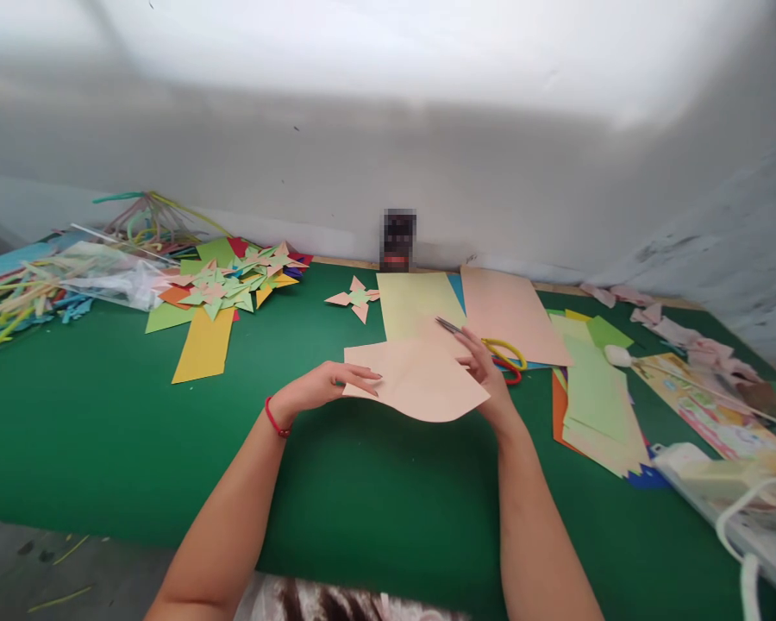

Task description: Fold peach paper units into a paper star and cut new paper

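A pale pink sheet of paper [420, 384] is between my hands, its near edge bowed and lifted. At its left side my left hand [320, 385] grips the edge, fingers lying over the top. My right hand [490, 379] holds the opposite edge, with the paper's corner against it. Scissors [505, 352] with yellow and red handles show behind my right hand; their middle is hidden, so I cannot tell whether the hand touches them. Beyond the sheet lies pale yellow paper [417, 297]. A folded pink and green paper star [358, 298] lies to its left.
Folded stars [233, 280] are heaped at the left, near a yellow strip [203, 345] and paper strips [22, 289]. Pink paper [510, 310], green sheets [598, 397] and a white power strip [737, 509] lie right on the green table [388, 509]. A pixelated dark object [398, 240] stands by the wall.
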Tool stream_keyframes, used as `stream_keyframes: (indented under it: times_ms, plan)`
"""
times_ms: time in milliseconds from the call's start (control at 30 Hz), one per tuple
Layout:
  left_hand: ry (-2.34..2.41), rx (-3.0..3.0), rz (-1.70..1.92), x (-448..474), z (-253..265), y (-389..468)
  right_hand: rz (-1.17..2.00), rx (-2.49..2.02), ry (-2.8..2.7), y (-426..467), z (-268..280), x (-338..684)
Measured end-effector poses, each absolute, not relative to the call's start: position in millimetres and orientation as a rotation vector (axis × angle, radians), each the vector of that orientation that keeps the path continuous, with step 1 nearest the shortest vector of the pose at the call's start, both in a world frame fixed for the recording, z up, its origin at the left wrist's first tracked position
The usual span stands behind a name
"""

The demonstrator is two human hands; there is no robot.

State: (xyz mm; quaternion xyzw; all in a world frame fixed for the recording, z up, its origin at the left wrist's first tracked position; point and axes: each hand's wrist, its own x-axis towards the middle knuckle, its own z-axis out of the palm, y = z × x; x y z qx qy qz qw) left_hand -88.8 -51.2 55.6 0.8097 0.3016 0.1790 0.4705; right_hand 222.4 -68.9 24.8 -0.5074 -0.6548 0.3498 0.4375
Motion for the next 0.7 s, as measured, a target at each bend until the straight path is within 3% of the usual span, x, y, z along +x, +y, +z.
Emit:
stream_keyframes:
  times_ms: [400, 700]
  plan:
    - [0.924, 1.919, 0.371, -105, 34, -59, 1.332, -1.282, -1.734, -77, 15, 229]
    - [1.469, 1.741, 0.469, -93, 26, -62, 1.287, -1.657, -1.805, -81, 12, 231]
